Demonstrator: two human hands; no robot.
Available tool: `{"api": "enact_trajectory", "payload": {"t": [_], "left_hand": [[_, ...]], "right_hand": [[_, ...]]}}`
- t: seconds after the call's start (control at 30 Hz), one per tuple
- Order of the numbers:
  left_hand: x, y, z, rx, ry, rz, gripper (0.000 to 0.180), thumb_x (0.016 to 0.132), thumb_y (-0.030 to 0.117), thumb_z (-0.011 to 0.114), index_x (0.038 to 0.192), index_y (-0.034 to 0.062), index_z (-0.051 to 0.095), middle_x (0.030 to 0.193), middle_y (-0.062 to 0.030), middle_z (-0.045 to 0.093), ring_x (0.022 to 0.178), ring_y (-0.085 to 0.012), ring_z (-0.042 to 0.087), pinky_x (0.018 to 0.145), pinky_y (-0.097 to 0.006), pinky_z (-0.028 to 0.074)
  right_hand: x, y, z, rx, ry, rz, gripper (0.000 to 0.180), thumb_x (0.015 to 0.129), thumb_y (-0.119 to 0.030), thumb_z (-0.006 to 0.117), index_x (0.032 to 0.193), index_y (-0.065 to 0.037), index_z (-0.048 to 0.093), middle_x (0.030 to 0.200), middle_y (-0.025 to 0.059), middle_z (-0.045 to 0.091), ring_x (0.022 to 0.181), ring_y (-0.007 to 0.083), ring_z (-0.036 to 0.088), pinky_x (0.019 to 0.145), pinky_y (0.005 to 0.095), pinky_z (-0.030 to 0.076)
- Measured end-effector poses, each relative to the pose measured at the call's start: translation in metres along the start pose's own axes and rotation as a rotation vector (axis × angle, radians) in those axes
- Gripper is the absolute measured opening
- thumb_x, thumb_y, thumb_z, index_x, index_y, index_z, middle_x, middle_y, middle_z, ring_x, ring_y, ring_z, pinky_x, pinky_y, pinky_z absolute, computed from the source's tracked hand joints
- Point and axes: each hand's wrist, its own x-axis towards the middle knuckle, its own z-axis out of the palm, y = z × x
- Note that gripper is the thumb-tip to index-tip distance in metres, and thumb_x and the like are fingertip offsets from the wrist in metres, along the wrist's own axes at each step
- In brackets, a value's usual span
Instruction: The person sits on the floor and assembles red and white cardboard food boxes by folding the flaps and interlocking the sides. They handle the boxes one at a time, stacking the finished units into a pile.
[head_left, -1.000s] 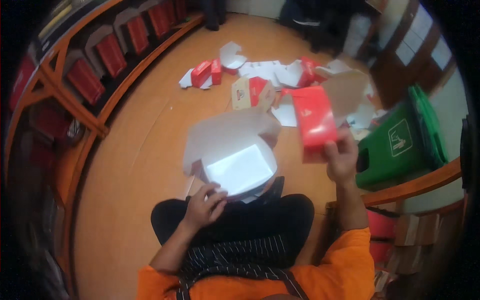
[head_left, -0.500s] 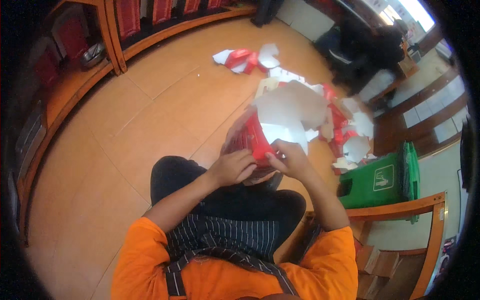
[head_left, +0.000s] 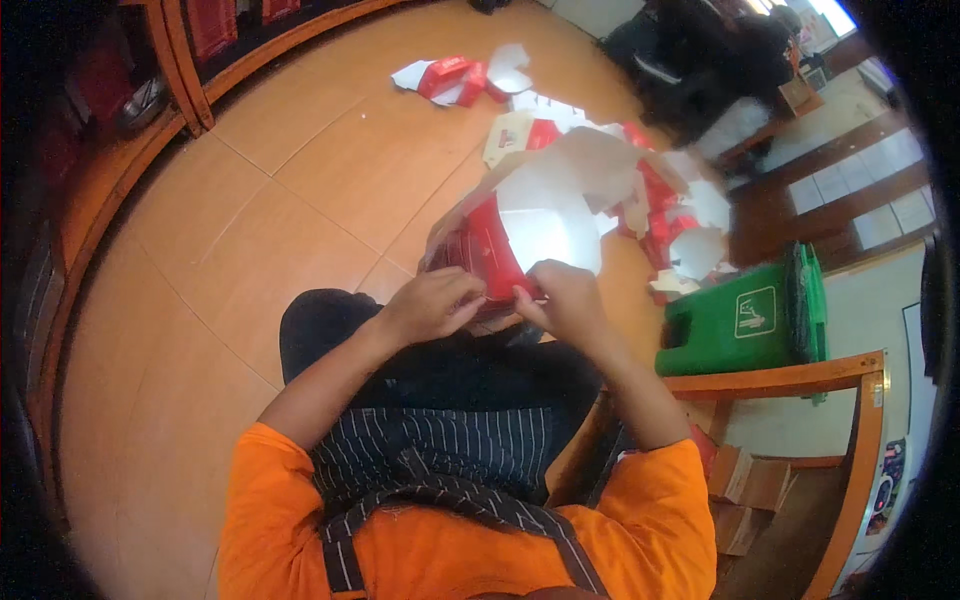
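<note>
A red and white cardboard box (head_left: pixel 490 245) stands in front of my bent knees, its pale inside facing up. My left hand (head_left: pixel 435 303) is closed in a pinch at the near left end of its red panel. On the right corner of that panel, my right hand (head_left: pixel 568 298) grips the edge between thumb and fingers. A darker, brownish layer shows beside the red panel on the left; I cannot make out what it is. The box's underside is hidden.
Several loose red and white cardboard boxes (head_left: pixel 697 250) lie on the tiled floor (head_left: pixel 300 190) beyond. A green bin (head_left: pixel 725 325) lies at right, behind a wooden frame (head_left: pixel 780 378). Wooden shelving (head_left: pixel 290 60) lines the far left. A dark-clothed person (head_left: pixel 690 60) is at far right.
The view has shifted, so the floor things sit higher and further left. Both hands keep their hold on the box, which looks slightly lower in the picture.
</note>
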Motion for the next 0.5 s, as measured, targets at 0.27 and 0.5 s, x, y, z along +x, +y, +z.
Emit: {"api": "enact_trajectory", "payload": {"t": [0.27, 0.5], "left_hand": [[0.0, 0.003, 0.003, -0.094, 0.013, -0.127, 0.022, 0.081, 0.01, 0.073, 0.094, 0.0063, 0.055, 0.08, -0.0098, 0.062, 0.071, -0.0244, 0.064, 0.062, -0.033, 0.052], [0.008, 0.006, -0.01, 0.192, -0.084, 0.06, 0.022, 0.076, 0.012, 0.07, 0.092, 0.0071, 0.056, 0.084, -0.0105, 0.062, 0.079, -0.0286, 0.063, 0.068, -0.038, 0.051]], "right_hand": [[0.014, -0.018, -0.004, -0.011, -0.286, 0.189, 0.03, 0.086, -0.034, 0.064, 0.084, -0.005, 0.057, 0.072, 0.0133, 0.064, 0.068, 0.0317, 0.064, 0.059, 0.0421, 0.05], [0.082, -0.024, -0.004, 0.392, -0.408, 0.561, 0.038, 0.089, -0.034, 0.056, 0.093, 0.003, 0.063, 0.078, 0.0233, 0.067, 0.075, 0.0424, 0.065, 0.071, 0.0477, 0.052]]}}
